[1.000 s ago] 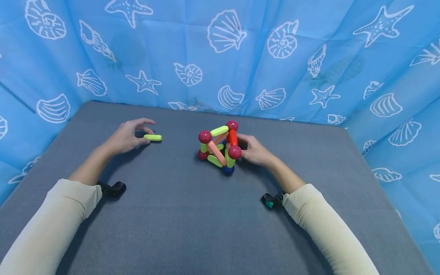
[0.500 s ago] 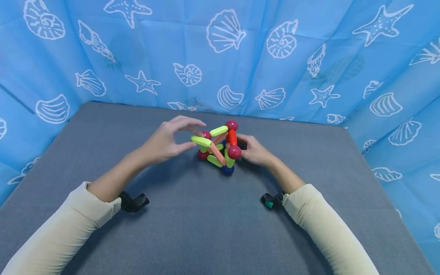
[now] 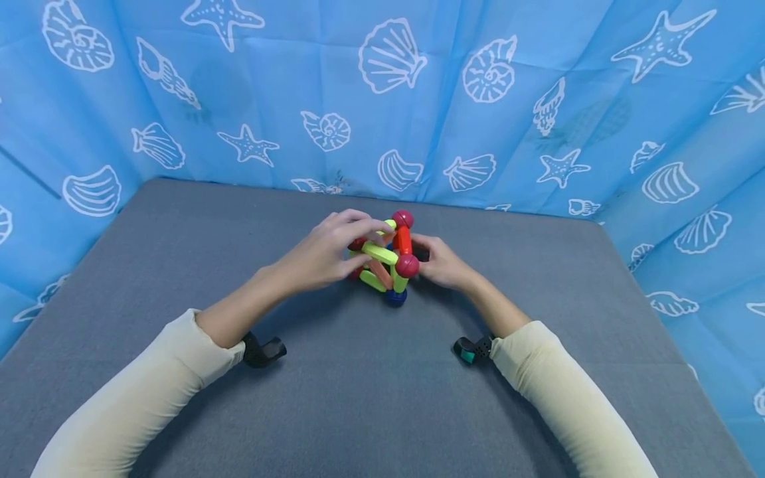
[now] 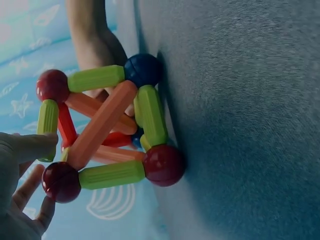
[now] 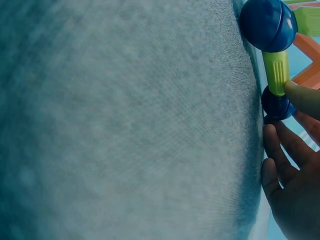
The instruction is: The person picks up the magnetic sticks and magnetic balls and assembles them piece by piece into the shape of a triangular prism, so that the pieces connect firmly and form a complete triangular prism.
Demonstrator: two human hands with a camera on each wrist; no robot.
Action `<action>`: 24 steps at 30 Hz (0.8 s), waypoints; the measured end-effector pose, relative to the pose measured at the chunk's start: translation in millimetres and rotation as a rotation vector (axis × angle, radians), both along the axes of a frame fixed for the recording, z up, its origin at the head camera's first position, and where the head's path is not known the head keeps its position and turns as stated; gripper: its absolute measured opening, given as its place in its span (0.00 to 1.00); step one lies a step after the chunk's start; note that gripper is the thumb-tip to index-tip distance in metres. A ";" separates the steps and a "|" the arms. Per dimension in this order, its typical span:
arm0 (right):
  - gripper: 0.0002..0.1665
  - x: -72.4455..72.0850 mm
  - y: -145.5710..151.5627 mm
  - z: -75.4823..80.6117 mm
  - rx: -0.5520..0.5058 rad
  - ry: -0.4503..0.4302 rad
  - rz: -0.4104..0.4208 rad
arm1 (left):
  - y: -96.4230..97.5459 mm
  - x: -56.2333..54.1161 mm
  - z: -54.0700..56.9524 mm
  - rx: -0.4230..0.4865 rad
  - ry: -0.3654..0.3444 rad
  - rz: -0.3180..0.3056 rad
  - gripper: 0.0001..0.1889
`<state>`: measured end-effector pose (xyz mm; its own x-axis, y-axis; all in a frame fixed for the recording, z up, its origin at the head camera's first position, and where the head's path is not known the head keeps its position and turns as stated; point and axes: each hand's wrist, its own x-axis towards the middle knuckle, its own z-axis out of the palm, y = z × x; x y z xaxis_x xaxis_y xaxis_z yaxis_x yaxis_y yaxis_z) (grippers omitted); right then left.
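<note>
A cube-like frame of magnetic balls and rods stands on the table, with dark red balls (image 3: 408, 265) on top and blue balls (image 3: 396, 297) at its right base. Orange rods (image 4: 102, 125) cross it diagonally. My left hand (image 3: 325, 255) pinches a yellow-green rod (image 3: 380, 253) between thumb and fingers along the upper front side. One end of that rod meets the front right red ball; other left fingertips touch the left red ball (image 4: 61, 182). My right hand (image 3: 442, 262) holds the frame's right side low down, its thumb on a yellow-green base rod (image 5: 276, 72).
The grey cloth-covered table (image 3: 370, 385) spreads around the frame. A blue curtain (image 3: 269, 93) with white shell drawings hangs behind and to the sides. Black wrist mounts (image 3: 263, 350) sit below both sleeves.
My left hand has carried the yellow-green rod rightward from the table's left side to the frame's upper front, where its end now meets the red ball. My right hand has stayed in place.
</note>
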<state>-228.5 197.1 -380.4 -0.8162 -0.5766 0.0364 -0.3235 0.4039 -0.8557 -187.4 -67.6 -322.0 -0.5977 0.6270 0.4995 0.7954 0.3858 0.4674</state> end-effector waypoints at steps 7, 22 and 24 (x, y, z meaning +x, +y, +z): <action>0.31 -0.8 0.4 0.0 -0.010 0.003 0.011 | 3.8 -4.8 -2.7 -0.040 -0.023 0.004 0.28; 0.32 1.0 0.7 2.1 0.037 -0.011 -0.010 | -5.9 -7.6 -5.0 0.044 -0.092 -0.021 0.27; 0.31 3.0 3.3 5.5 0.054 -0.017 -0.022 | -12.2 -8.1 -5.2 0.046 -0.109 -0.013 0.27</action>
<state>-225.5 200.3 -374.9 -0.8289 -0.5593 -0.0078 -0.3001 0.4564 -0.8377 -195.5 -79.9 -327.2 -0.6421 0.6128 0.4606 0.7436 0.3518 0.5685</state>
